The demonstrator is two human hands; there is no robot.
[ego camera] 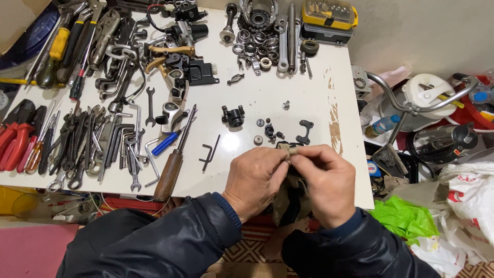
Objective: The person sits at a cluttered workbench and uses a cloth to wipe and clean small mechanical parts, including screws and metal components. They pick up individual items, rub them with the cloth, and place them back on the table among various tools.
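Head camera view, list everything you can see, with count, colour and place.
table: one, white, worn patches at right edge
wrenches and pliers: many, grey and black, table's left side
red-handled tools: a few, far left edge
wooden-handled tool: one, brown, front centre-left
hex keys: two, black, centre front
bearings and rings: many, silver, top centre
bit case: one, yellow and grey, top right
small black parts: several, just beyond the hands
green bag: one, right of table, on floor
cloth: one, dark olive, held between both hands
left hand: fingers pinching cloth
right hand: fingers pinching cloth
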